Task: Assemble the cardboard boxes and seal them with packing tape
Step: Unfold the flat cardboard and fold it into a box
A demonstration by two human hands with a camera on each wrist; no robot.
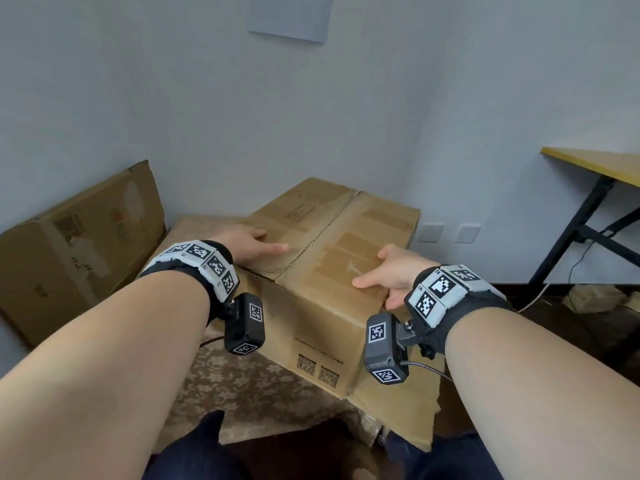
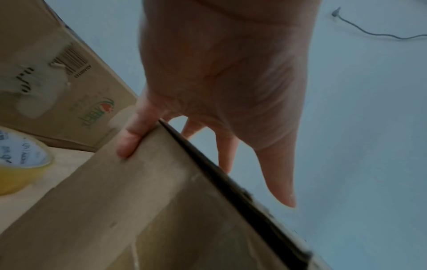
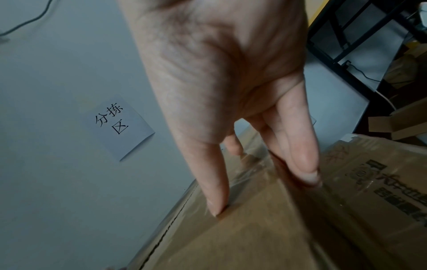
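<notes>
A brown cardboard box (image 1: pixel 311 306) stands on a patterned cloth, its top flaps closed along a middle seam (image 1: pixel 325 233). My left hand (image 1: pixel 249 244) lies on the near left of the top with straight fingers. In the left wrist view one finger (image 2: pixel 129 138) presses the box's side (image 2: pixel 138 201) below the edge. My right hand (image 1: pixel 391 275) straddles the near right edge, thumb (image 3: pixel 212 182) on top and fingers (image 3: pixel 298 146) down the side of the box (image 3: pixel 231 237). A roll of yellowish packing tape (image 2: pixel 20 164) sits left of the box.
A flattened carton (image 1: pixel 79 244) leans on the wall at left. More flat cardboard (image 1: pixel 398 410) lies under the box's near corner. A yellow table with black legs (image 1: pixel 606 164) stands at right, a cable on the floor below. A paper sign (image 3: pixel 120 126) hangs on the wall.
</notes>
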